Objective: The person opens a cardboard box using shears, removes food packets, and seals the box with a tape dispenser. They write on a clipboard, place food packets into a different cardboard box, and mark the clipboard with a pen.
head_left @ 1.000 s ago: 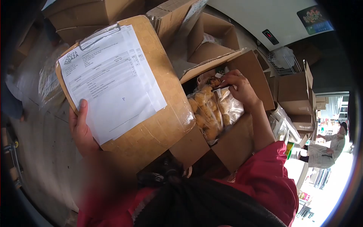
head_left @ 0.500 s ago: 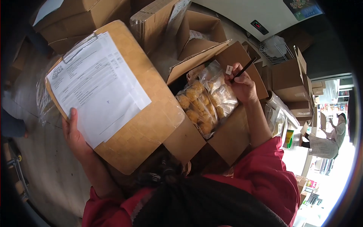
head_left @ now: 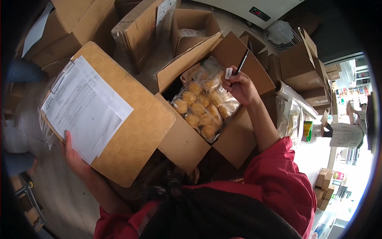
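Observation:
My left hand (head_left: 75,156) grips the lower left edge of a wooden clipboard (head_left: 145,119), its thumb on the white printed sheets (head_left: 87,107) under the metal clip. My right hand (head_left: 242,87) holds a dark pen (head_left: 242,62) and a small white label (head_left: 228,73) between its fingers. Beneath that hand an open cardboard box (head_left: 236,139) contains clear plastic bags of round, golden-brown pieces (head_left: 199,109). The clipboard overlaps the box's left side.
Open cardboard boxes (head_left: 300,69) stand to the right and behind. A roll of clear plastic film (head_left: 292,97) lies right of the box. Another person (head_left: 346,134) is at the far right, and part of a person's leg (head_left: 18,163) shows at the left.
The clipboard has shifted left and down in view. The box and my right hand now appear farther left, and the pen points more steeply upward.

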`<action>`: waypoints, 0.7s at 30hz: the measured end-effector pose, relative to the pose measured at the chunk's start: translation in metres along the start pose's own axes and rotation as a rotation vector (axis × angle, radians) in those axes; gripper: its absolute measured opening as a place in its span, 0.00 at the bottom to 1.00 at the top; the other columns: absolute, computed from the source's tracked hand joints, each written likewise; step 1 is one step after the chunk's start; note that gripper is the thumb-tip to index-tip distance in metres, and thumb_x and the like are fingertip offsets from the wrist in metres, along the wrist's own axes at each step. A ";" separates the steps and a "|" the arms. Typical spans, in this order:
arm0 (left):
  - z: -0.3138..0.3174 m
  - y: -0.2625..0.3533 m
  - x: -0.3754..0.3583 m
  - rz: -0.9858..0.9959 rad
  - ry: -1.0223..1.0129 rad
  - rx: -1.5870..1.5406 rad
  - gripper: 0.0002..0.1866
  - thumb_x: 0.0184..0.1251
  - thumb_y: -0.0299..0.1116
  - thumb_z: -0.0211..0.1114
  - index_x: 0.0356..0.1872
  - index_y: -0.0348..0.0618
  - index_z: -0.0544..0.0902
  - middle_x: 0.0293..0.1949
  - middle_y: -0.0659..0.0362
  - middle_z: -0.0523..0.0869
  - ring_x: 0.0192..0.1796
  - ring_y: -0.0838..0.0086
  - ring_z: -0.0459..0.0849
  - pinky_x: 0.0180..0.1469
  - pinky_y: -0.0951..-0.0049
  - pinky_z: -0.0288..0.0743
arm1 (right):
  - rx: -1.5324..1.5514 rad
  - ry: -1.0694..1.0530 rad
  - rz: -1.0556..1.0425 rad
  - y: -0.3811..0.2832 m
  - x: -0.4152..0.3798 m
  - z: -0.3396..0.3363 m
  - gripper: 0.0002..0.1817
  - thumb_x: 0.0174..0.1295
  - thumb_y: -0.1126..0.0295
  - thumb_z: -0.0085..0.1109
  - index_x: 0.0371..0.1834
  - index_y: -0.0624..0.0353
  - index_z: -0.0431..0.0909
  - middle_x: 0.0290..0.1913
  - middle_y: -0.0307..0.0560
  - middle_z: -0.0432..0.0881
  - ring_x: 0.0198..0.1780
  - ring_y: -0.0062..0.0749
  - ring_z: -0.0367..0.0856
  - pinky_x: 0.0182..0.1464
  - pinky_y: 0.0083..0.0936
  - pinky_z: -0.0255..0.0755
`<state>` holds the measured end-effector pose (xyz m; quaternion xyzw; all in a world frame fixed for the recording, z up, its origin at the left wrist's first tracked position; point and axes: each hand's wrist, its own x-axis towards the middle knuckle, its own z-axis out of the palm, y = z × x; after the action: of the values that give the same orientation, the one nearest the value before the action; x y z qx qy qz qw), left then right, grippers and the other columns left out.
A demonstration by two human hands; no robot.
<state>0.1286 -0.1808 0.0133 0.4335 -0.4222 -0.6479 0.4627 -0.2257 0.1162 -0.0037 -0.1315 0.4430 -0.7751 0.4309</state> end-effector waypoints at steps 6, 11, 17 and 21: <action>-0.003 -0.001 0.003 -0.028 -0.021 0.012 0.28 0.61 0.38 0.61 0.56 0.29 0.66 0.51 0.46 0.74 0.49 0.62 0.76 0.48 0.66 0.72 | 0.031 -0.012 -0.003 0.000 0.001 -0.002 0.08 0.50 0.81 0.47 0.33 0.59 0.67 0.28 0.40 0.67 0.29 0.25 0.62 0.29 0.20 0.57; -0.005 -0.003 0.005 -0.016 -0.034 -0.005 0.27 0.61 0.37 0.60 0.56 0.29 0.65 0.51 0.47 0.73 0.49 0.62 0.76 0.49 0.65 0.72 | -0.055 0.034 0.011 -0.001 0.001 -0.004 0.05 0.54 0.78 0.51 0.32 0.59 0.67 0.25 0.38 0.66 0.26 0.22 0.63 0.28 0.18 0.57; 0.004 0.001 -0.002 -0.036 -0.033 -0.024 0.25 0.62 0.35 0.58 0.56 0.29 0.66 0.51 0.46 0.73 0.49 0.62 0.76 0.49 0.66 0.72 | -0.696 0.124 0.159 0.007 -0.022 0.024 0.07 0.53 0.73 0.60 0.32 0.61 0.73 0.24 0.35 0.71 0.26 0.16 0.66 0.28 0.16 0.59; 0.002 -0.001 -0.001 -0.006 -0.050 -0.040 0.24 0.63 0.34 0.58 0.55 0.28 0.66 0.50 0.46 0.74 0.50 0.63 0.76 0.49 0.67 0.72 | -0.627 0.212 0.346 0.035 -0.048 0.052 0.05 0.56 0.73 0.58 0.33 0.58 0.72 0.24 0.35 0.74 0.21 0.12 0.67 0.21 0.10 0.58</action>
<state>0.1261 -0.1796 0.0128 0.4090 -0.4193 -0.6681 0.4588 -0.1480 0.1160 0.0067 -0.0993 0.7165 -0.5270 0.4461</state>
